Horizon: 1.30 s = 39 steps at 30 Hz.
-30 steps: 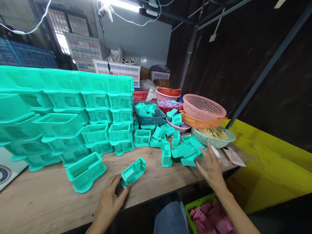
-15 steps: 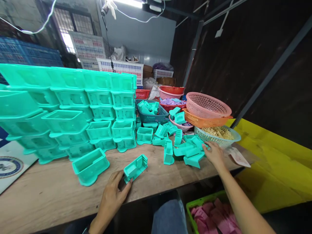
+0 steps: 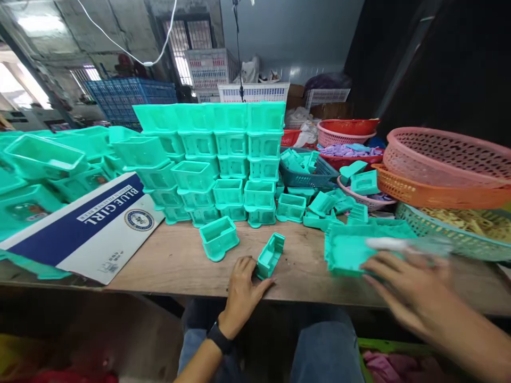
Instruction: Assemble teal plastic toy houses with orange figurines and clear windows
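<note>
My left hand (image 3: 244, 287) rests on the wooden table with its thumb and fingers around the near end of a small teal plastic box (image 3: 270, 258), which is tilted with its open side showing. Left of that stands another teal box (image 3: 219, 238), upright and apart from the hand. My right hand (image 3: 415, 290) is smeared by motion at the right, beside a blurred heap of teal plastic pieces (image 3: 346, 249). A whitish, elongated blur (image 3: 386, 243) lies at its fingers; what it is, and whether the hand grips it, I cannot make out.
Stacked teal boxes (image 3: 231, 167) rise behind the hands. A printed cardboard piece (image 3: 115, 229) leans at left. Baskets stand at right: pink (image 3: 443, 157), orange (image 3: 423, 189) and pale green (image 3: 451, 234), the last with yellowish pieces. A green crate (image 3: 399, 346) sits below the table edge.
The view has turned left, so the table's contents sit further right. My right hand has come away from the far side of the loose pieces toward me. The left still holds its box.
</note>
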Each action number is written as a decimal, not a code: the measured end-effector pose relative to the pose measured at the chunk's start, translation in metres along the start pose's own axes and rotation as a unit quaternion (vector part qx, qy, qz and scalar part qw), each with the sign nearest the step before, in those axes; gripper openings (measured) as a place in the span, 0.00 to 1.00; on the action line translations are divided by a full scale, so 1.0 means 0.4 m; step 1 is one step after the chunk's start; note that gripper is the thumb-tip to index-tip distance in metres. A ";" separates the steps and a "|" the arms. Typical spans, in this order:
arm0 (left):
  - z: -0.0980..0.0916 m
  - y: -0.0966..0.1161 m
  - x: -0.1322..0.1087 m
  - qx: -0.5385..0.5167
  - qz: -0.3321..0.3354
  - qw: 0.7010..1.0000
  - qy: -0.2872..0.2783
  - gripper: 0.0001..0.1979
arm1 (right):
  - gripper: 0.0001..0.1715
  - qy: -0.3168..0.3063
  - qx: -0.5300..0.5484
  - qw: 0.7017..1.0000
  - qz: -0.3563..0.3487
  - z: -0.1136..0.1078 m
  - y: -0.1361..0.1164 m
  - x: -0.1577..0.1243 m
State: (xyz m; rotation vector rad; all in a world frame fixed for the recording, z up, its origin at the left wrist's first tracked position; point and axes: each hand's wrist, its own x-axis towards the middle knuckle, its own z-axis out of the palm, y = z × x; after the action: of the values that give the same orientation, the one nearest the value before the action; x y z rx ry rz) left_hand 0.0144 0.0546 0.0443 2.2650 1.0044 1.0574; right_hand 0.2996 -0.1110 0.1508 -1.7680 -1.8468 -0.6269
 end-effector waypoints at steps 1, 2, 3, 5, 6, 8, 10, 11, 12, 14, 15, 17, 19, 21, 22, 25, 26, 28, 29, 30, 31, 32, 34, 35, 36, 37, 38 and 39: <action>-0.007 0.000 -0.012 0.000 -0.003 1.000 -0.001 0.15 | 0.16 -0.020 -0.017 0.999 -0.036 0.027 -0.030 0.003; -0.016 -0.001 -0.023 -0.004 -0.005 1.000 -0.003 0.15 | 0.15 -0.046 -0.034 0.996 -0.072 0.056 -0.055 0.006; -0.026 -0.003 -0.032 -0.012 -0.008 1.000 -0.007 0.16 | 0.14 -0.071 -0.044 0.991 -0.103 0.084 -0.074 0.010; -0.046 -0.012 -0.041 -0.041 -0.023 0.999 -0.011 0.19 | 0.11 -0.123 -0.037 0.984 -0.128 0.130 -0.101 0.020; -0.056 -0.019 -0.040 -0.063 -0.035 0.997 -0.012 0.22 | 0.12 -0.139 -0.030 0.981 -0.133 0.144 -0.109 0.026; -0.075 -0.033 -0.024 -0.112 -0.062 0.991 -0.029 0.32 | 0.20 -0.150 -0.011 0.979 -0.134 0.152 -0.113 0.039; -0.089 -0.046 0.006 -0.170 -0.075 0.979 -0.089 0.47 | 0.26 -0.153 0.033 0.981 -0.114 0.137 -0.102 0.047; -0.094 -0.051 0.024 -0.198 -0.073 0.969 -0.129 0.54 | 0.28 -0.142 0.063 0.984 -0.090 0.127 -0.093 0.046; -0.096 -0.053 0.044 -0.223 -0.065 0.958 -0.169 0.59 | 0.31 -0.124 0.092 0.987 -0.052 0.119 -0.084 0.041; -0.096 -0.051 0.081 -0.267 -0.043 0.934 -0.232 0.67 | 0.38 -0.078 0.129 0.987 0.053 0.118 -0.071 0.017; -0.093 -0.048 0.096 -0.281 -0.033 0.925 -0.254 0.69 | 0.40 -0.060 0.137 0.983 0.107 0.126 -0.072 0.000; -0.084 -0.040 0.117 -0.291 -0.027 0.915 -0.277 0.70 | 0.43 -0.059 0.154 0.969 0.184 0.157 -0.093 -0.037; -0.071 -0.031 0.121 -0.279 -0.034 0.918 -0.278 0.70 | 0.40 -0.094 0.190 0.954 0.211 0.194 -0.131 -0.066; -0.061 -0.025 0.112 -0.269 -0.042 0.927 -0.258 0.70 | 0.36 -0.136 0.238 0.939 0.208 0.222 -0.169 -0.078; -0.057 -0.022 0.103 -0.268 -0.046 0.932 -0.241 0.71 | 0.34 -0.153 0.258 0.933 0.201 0.231 -0.181 -0.078; -0.052 -0.019 0.076 -0.253 -0.060 0.949 -0.180 0.73 | 0.37 -0.180 0.288 0.922 0.188 0.248 -0.177 -0.058; -0.051 -0.019 0.070 -0.243 -0.064 0.954 -0.165 0.73 | 0.42 -0.181 0.289 0.921 0.189 0.256 -0.165 -0.047; -0.050 -0.021 0.063 -0.228 -0.070 0.959 -0.153 0.73 | 0.57 -0.190 0.290 0.919 0.190 0.277 -0.140 -0.021; -0.049 -0.023 0.062 -0.221 -0.071 0.960 -0.153 0.73 | 0.65 -0.202 0.293 0.916 0.187 0.291 -0.131 -0.007; -0.049 -0.027 0.063 -0.216 -0.071 0.961 -0.156 0.74 | 0.71 -0.218 0.297 0.912 0.182 0.306 -0.127 0.005; -0.049 -0.032 0.066 -0.210 -0.068 0.962 -0.162 0.73 | 0.76 -0.236 0.301 0.907 0.177 0.320 -0.127 0.017; -0.051 -0.037 0.068 -0.202 -0.063 0.962 -0.172 0.73 | 0.79 -0.249 0.303 0.903 0.176 0.334 -0.132 0.026; -0.058 -0.048 0.074 -0.184 -0.049 0.961 -0.199 0.70 | 0.80 -0.256 0.306 0.900 0.176 0.355 -0.149 0.037; -0.063 -0.053 0.077 -0.175 -0.042 0.961 -0.211 0.68 | 0.80 -0.249 0.308 0.902 0.172 0.362 -0.158 0.038; -0.069 -0.057 0.078 -0.168 -0.037 0.960 -0.220 0.67 | 0.80 -0.240 0.312 0.905 0.162 0.366 -0.166 0.038; -0.074 -0.060 0.078 -0.162 -0.033 0.960 -0.224 0.65 | 0.80 -0.233 0.319 0.907 0.145 0.368 -0.171 0.035; -0.079 -0.062 0.078 -0.160 -0.033 0.961 -0.222 0.64 | 0.80 -0.232 0.328 0.908 0.123 0.368 -0.174 0.032; -0.082 -0.063 0.076 -0.161 -0.034 0.962 -0.217 0.64 | 0.80 -0.235 0.337 0.906 0.100 0.366 -0.176 0.029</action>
State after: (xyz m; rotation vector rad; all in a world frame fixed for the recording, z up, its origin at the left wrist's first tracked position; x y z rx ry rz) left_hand -0.0086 0.0968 0.0621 2.0476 0.6662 0.6012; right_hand 0.2229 -0.0117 0.0469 -1.6544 -1.8135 0.5230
